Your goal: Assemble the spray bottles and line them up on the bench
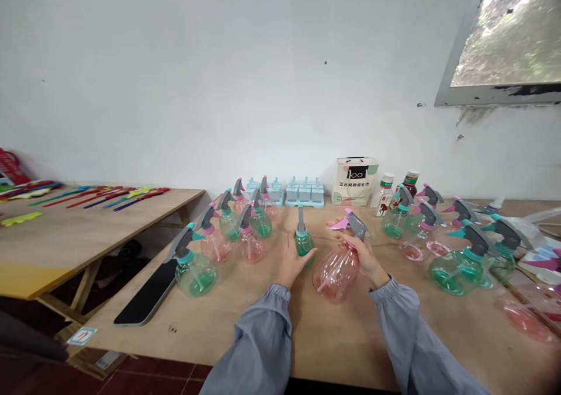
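Note:
My left hand [291,263] is curled around the body of a small green spray bottle [303,242] with a grey trigger head and teal collar, which stands upright on the table. Its thumb lies across the bottle's lower right side. Just to the right, my right hand [364,256] grips the neck of a clear pink spray bottle [335,277], below its grey and pink trigger head [354,222]. This pink bottle is tilted, its round body leaning toward the lower left. Whether its base touches the table I cannot tell.
Several pink and green spray bottles [197,275] stand at the left, and more [456,271] at the right. A black phone [146,295] lies front left. Light-blue ice-pop moulds [305,193], a paper box [354,184] and a white bottle [385,195] line the back.

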Available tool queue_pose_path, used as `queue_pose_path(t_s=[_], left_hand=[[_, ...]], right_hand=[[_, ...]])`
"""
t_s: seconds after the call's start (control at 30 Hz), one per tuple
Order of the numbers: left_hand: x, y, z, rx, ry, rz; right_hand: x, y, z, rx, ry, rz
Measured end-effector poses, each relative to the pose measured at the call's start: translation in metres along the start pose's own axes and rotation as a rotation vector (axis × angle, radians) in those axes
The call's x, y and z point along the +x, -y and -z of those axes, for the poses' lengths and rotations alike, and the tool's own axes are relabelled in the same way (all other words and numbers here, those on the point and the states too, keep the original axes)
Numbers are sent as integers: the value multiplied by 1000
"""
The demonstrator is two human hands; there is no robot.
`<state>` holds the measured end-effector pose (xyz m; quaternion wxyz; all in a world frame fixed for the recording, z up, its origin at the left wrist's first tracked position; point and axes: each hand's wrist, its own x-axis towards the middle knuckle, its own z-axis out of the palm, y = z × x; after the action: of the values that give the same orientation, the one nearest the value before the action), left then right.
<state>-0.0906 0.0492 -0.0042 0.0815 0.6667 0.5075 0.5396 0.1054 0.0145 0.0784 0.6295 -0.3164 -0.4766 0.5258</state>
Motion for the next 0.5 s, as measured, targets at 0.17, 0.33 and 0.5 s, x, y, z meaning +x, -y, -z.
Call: queue_pose_path(t_s=[0.17,0.33,0.5], left_hand=[[0,-1,0,2,4,5],[0,-1,0,-5,-2,5],[0,0,-1,0,5,5]], right_hand=[[-1,1,6,-84,-79,149],[-21,9,35,-249,-141,253],[-66,28,96,-530,-303,333]])
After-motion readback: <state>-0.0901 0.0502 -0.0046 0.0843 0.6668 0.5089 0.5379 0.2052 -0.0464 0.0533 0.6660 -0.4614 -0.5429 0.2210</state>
